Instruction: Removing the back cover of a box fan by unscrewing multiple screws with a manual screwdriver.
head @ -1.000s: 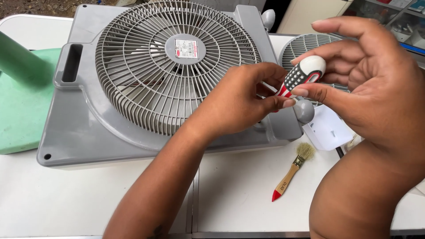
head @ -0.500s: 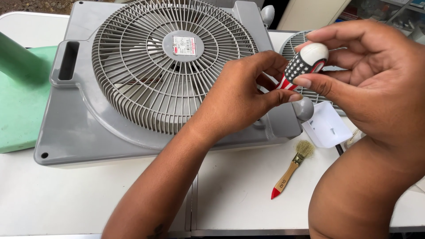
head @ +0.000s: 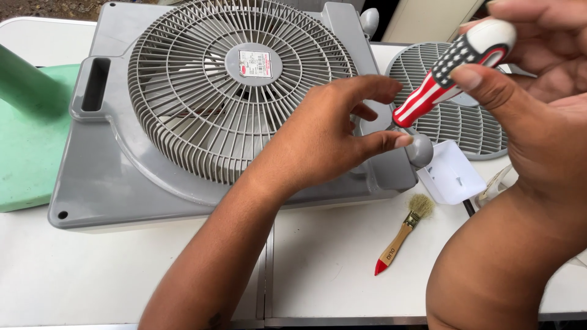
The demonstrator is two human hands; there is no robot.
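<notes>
Fingers of your left hand (head: 330, 131) now curl loosely, thumb and forefinger narrowly parted with nothing between them, hovering over the grey box fan (head: 202, 116) lying flat on the counter (head: 330, 269). A second ago they pinched at the screwdriver's tip; now they've let go. Your right hand (head: 538, 122) has lifted and grips the striped screwdriver (head: 452, 67), held tilted above the fan's corner, so it's free to reposition. Further off lies a loose round grille (head: 465, 122).
</notes>
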